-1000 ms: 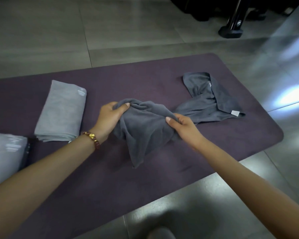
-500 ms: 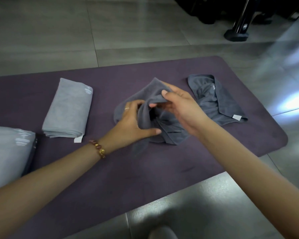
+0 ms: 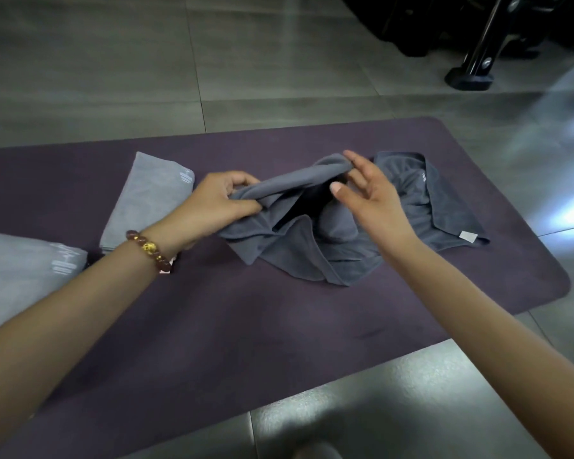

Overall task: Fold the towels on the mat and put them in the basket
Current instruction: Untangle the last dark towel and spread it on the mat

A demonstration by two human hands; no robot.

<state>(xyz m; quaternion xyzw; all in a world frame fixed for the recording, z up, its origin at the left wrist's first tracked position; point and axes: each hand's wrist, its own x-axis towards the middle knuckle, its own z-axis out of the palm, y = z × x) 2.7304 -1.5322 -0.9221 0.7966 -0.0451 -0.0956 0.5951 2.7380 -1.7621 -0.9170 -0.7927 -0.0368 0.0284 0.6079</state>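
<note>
A crumpled dark grey towel (image 3: 289,240) is lifted off the purple mat (image 3: 212,319) at its middle. My left hand (image 3: 212,207) grips its top edge at the left end. My right hand (image 3: 368,190) holds the same edge at the right end, with the index finger over the hem and the other fingers spread. A second dark grey towel (image 3: 441,200) lies rumpled on the mat just right of it, a white tag at its corner. A folded light grey towel (image 3: 143,200) rests on the mat to the left.
Another folded light grey towel (image 3: 20,273) sits at the far left edge, over something dark. Grey floor tiles (image 3: 246,61) surround the mat. A black stand foot (image 3: 471,74) stands at the top right. No basket is in view.
My hands have moved apart along the towel's top edge, stretching it out sideways; half a second ago they were close together in the bunched cloth.
</note>
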